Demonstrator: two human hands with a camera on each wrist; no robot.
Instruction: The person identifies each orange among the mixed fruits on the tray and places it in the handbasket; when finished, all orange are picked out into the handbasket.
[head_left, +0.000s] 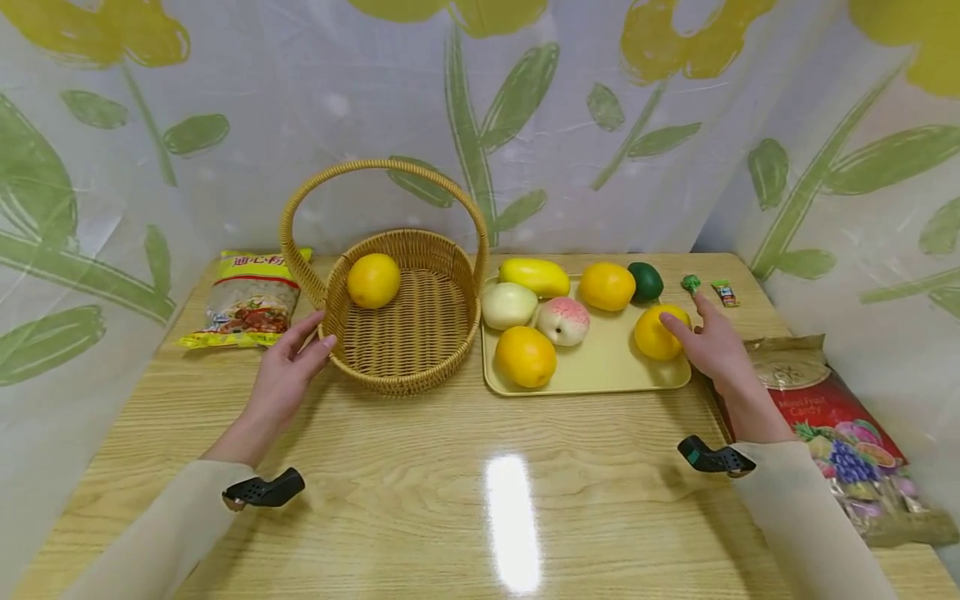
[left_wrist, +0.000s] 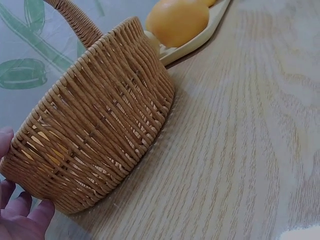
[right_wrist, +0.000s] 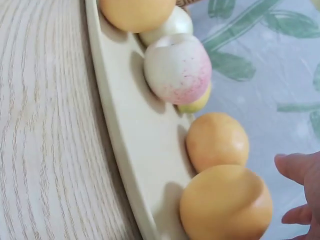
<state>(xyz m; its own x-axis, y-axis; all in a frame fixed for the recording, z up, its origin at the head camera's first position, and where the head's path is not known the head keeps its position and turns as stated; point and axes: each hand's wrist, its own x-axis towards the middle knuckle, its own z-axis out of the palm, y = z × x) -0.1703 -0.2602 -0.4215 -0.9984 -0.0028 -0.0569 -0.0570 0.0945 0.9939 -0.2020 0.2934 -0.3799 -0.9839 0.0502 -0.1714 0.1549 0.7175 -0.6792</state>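
Observation:
My left hand grips the left side of a round wicker basket with a tall arched handle, thumb at the rim and fingers against the outer wall. One orange lies inside it at the left. To the right, my right hand hovers at the right end of a pale yellow tray, thumb and fingers spread around an orange. In the right wrist view a gap shows between the thumb and that orange. The tray also bears a pink-white peach.
Also on the tray are more oranges, a pale green fruit, a long yellow fruit and a dark green fruit. A pasta bag lies left; small wrapped candies and a red candy bag lie right.

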